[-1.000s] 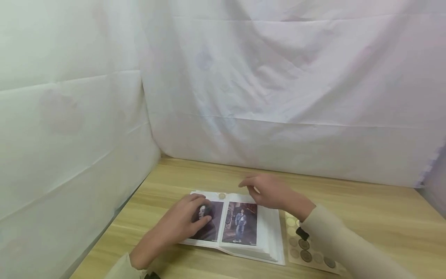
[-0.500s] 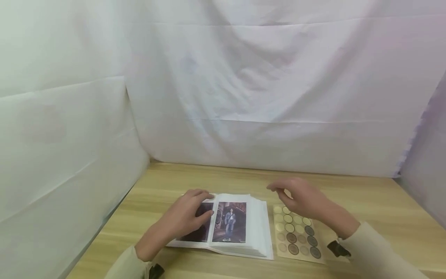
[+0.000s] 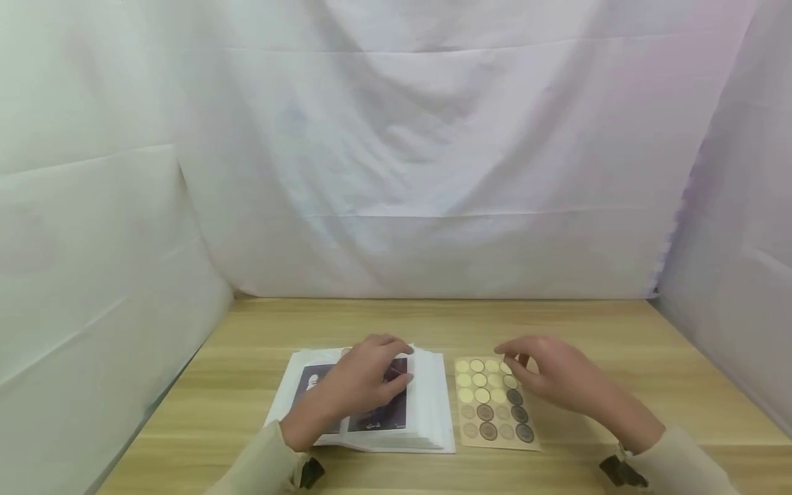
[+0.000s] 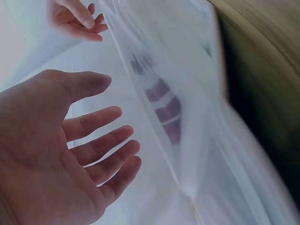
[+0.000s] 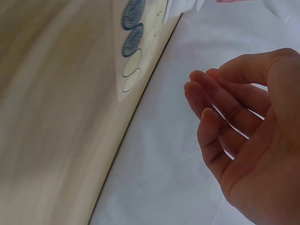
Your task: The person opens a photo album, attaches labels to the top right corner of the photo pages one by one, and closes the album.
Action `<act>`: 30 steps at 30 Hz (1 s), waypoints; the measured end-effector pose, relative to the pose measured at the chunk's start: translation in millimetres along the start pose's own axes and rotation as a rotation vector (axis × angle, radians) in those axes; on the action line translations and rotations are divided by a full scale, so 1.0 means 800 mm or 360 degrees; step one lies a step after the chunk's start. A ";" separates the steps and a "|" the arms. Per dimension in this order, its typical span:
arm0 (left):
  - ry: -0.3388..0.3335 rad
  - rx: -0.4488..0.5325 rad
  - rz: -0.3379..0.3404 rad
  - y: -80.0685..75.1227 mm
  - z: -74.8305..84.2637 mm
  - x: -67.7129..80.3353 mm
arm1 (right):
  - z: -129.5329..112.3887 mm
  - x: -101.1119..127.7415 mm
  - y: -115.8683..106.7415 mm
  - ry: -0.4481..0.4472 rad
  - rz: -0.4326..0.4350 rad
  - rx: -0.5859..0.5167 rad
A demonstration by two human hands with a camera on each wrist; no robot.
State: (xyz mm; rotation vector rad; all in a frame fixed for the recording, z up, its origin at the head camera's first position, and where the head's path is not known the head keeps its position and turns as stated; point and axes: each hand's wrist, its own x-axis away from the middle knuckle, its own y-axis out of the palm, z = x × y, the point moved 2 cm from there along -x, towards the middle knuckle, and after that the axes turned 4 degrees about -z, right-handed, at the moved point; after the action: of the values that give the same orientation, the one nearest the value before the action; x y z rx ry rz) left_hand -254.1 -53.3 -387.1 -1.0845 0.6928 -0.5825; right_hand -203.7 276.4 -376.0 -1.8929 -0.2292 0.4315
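A photo album lies spread on the table, photos showing on both pages. Over its right-hand page hovers my left hand, hiding part of both photos. The left wrist view shows that palm holding nothing, fingers loosely spread beside the white album pages. A small round sticker peeks out near the album's top edge. To the right lies a sheet of round stickers, yellow above, brown and dark below. My right hand is over its upper right corner, fingers loosely bent and nothing visible between them.
The wooden table ends at the back against a white hanging cloth. More cloth walls stand at the left and right. Dark bands sit at both wrists.
My head view has swung right. The right hand has left the album's top edge for the sticker sheet. The left hand has shifted from the left page to over the right page.
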 end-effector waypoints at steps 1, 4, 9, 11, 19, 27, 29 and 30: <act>0.0009 -0.0003 -0.0002 0.002 0.002 -0.003 | 0.001 0.002 0.002 0.0013 0.0000 -0.0006; 0.0042 -0.0011 -0.0003 0.008 0.008 -0.013 | 0.005 0.006 0.008 0.0054 0.0007 -0.0012; 0.0071 -0.0039 -0.0053 0.023 0.017 -0.025 | 0.009 0.010 0.017 0.0147 -0.0040 -0.0006; 0.0074 -0.0051 -0.0079 0.029 0.020 -0.030 | 0.010 0.011 0.021 0.0175 -0.0069 0.0001; 0.0047 -0.0135 -0.0164 0.047 0.030 -0.041 | 0.012 0.013 0.031 0.0207 -0.0100 0.0005; 0.0037 -0.0158 -0.0191 0.058 0.034 -0.043 | 0.015 0.018 0.038 0.0293 -0.0197 -0.0089; 0.0035 -0.0184 -0.0190 0.058 0.036 -0.043 | 0.014 0.019 0.040 0.0298 -0.0206 -0.0101; 0.0033 -0.0201 -0.0192 0.058 0.037 -0.042 | 0.014 0.020 0.040 0.0295 -0.0210 -0.0104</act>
State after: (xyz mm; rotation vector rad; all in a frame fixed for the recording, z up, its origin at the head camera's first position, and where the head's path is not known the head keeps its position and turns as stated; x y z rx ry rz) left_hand -249.9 5.5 -414.2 -1.2454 0.6929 -0.6608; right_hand -195.6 280.3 -412.4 -1.9551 -0.2448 0.1597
